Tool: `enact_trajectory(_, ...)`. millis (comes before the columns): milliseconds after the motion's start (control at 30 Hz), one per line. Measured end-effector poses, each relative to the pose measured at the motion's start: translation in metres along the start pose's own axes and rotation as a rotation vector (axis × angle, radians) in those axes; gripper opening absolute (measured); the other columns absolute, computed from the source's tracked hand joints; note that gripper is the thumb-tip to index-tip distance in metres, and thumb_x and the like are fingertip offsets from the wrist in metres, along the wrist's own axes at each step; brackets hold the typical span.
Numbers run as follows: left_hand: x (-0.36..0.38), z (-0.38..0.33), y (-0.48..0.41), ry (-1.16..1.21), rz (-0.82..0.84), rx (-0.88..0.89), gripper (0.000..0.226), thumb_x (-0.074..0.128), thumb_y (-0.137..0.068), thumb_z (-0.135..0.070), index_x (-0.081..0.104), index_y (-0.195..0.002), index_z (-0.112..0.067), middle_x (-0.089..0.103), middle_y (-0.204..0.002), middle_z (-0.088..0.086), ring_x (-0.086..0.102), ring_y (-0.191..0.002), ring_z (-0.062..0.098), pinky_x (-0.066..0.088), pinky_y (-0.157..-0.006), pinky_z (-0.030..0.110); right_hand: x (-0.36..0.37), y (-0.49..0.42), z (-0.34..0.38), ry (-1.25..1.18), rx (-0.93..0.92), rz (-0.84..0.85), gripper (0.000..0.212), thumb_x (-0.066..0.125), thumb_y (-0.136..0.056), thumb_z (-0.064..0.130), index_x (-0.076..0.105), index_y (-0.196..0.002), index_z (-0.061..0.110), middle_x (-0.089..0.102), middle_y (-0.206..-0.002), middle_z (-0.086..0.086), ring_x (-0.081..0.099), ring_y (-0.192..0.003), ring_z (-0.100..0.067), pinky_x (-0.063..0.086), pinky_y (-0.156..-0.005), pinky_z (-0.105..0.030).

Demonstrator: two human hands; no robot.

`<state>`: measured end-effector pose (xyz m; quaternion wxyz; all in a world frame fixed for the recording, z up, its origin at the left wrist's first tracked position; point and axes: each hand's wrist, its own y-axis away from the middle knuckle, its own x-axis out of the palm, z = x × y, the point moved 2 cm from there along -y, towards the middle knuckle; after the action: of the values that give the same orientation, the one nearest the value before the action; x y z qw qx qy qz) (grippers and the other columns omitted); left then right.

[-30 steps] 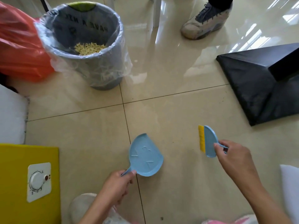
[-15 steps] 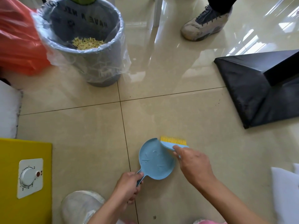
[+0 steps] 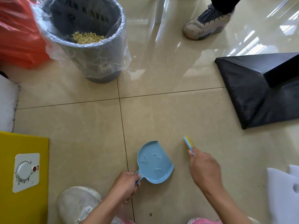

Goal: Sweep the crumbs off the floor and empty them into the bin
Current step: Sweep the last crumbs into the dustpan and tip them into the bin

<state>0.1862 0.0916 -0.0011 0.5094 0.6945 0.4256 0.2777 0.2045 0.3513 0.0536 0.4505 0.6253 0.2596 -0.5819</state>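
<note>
left hand (image 3: 126, 183) fingers closed on handle of blue dustpan (image 3: 154, 162), flat on floor | right hand (image 3: 204, 170) pinches small brush (image 3: 188, 143); apart from pan | bin (image 3: 87, 38) holds crumbs (image 3: 87, 38)

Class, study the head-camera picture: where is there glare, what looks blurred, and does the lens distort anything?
Head view: bright window glare streaks the glossy floor at upper right; the brush in the right hand looks motion-smeared; tile lines bow slightly, and the bin leans outward, from the wide-angle lens.
</note>
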Motion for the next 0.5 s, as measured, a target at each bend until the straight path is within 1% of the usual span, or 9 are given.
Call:
enact_trajectory(33, 0.001, -0.002, 0.000, -0.003, -0.001, -0.002, 0.034, 0.051, -0.102, -0.028, 0.055, -0.071, -0.013, 0.035, -0.040, -0.005, 0.020, -0.031, 0.012, 0.015, -0.044, 0.017, 0.005, 0.005, 0.014, -0.050, -0.047, 0.000, 0.024, 0.053, -0.101, 0.029, 0.072, -0.110, 0.019, 0.075, -0.085, -0.014, 0.070, -0.077, -0.037, 0.051, -0.062, -0.038)
enact_trajectory(100, 0.002, -0.003, -0.001, -0.002, -0.021, -0.005, 0.033, 0.053, -0.100, -0.026, 0.056, -0.070, -0.013, 0.036, -0.040, -0.005, 0.021, -0.031, 0.012, 0.014, -0.044, 0.017, 0.016, 0.023, 0.042, -0.138, -0.170, 0.070, 0.025, 0.050, -0.101, 0.031, 0.069, -0.117, 0.025, 0.073, -0.084, -0.008, 0.067, -0.076, -0.033, 0.047, -0.062, -0.037)
enact_trajectory(200, 0.003, -0.003, -0.002, -0.015, -0.060, 0.017, 0.034, 0.059, -0.098, -0.027, 0.057, -0.066, -0.015, 0.039, -0.039, -0.006, 0.025, -0.030, 0.012, 0.014, -0.043, 0.018, 0.015, 0.053, 0.063, -0.264, -0.293, 0.237, 0.036, 0.040, -0.100, 0.044, 0.062, -0.126, 0.033, 0.074, -0.092, 0.001, 0.067, -0.083, -0.021, 0.052, -0.071, -0.037)
enact_trajectory(267, 0.003, -0.001, -0.002, -0.017, -0.076, 0.043, 0.034, 0.061, -0.097, -0.027, 0.057, -0.065, -0.016, 0.041, -0.039, -0.007, 0.028, -0.029, 0.013, 0.015, -0.041, 0.019, 0.004, 0.064, 0.062, -0.363, -0.293, 0.273, 0.039, 0.039, -0.098, 0.050, 0.064, -0.125, 0.034, 0.076, -0.099, 0.004, 0.069, -0.090, -0.015, 0.055, -0.078, -0.036)
enact_trajectory(333, 0.002, 0.005, -0.001, 0.013, -0.066, 0.049, 0.033, 0.061, -0.097, -0.029, 0.058, -0.067, -0.016, 0.042, -0.040, -0.007, 0.028, -0.030, 0.012, 0.015, -0.041, 0.019, -0.011, 0.062, 0.051, -0.413, -0.244, 0.229, 0.032, 0.050, -0.098, 0.044, 0.069, -0.120, 0.031, 0.078, -0.100, 0.005, 0.071, -0.092, -0.014, 0.057, -0.081, -0.038)
enact_trajectory(400, -0.001, 0.012, 0.003, 0.030, -0.051, 0.035, 0.033, 0.058, -0.099, -0.030, 0.059, -0.069, -0.015, 0.042, -0.041, -0.005, 0.026, -0.031, 0.012, 0.015, -0.041, 0.017, -0.022, 0.048, 0.035, -0.398, -0.169, 0.147, 0.025, 0.058, -0.098, 0.035, 0.073, -0.118, 0.028, 0.079, -0.099, 0.003, 0.074, -0.092, -0.017, 0.058, -0.080, -0.040)
enact_trajectory(433, -0.004, 0.016, 0.005, 0.030, -0.055, 0.022, 0.034, 0.057, -0.100, -0.031, 0.059, -0.070, -0.015, 0.041, -0.040, -0.005, 0.025, -0.030, 0.012, 0.016, -0.040, 0.016, -0.026, 0.038, 0.026, -0.353, -0.130, 0.102, 0.025, 0.059, -0.098, 0.032, 0.074, -0.117, 0.026, 0.080, -0.097, 0.001, 0.074, -0.091, -0.021, 0.058, -0.078, -0.040)
enact_trajectory(500, -0.010, 0.023, 0.007, 0.029, -0.074, -0.001, 0.036, 0.056, -0.101, -0.032, 0.061, -0.070, -0.014, 0.041, -0.039, -0.005, 0.024, -0.029, 0.011, 0.017, -0.039, 0.015, -0.029, 0.017, 0.015, -0.227, -0.065, 0.047, 0.027, 0.055, -0.100, 0.033, 0.073, -0.119, 0.026, 0.079, -0.091, -0.001, 0.073, -0.086, -0.026, 0.055, -0.070, -0.037)
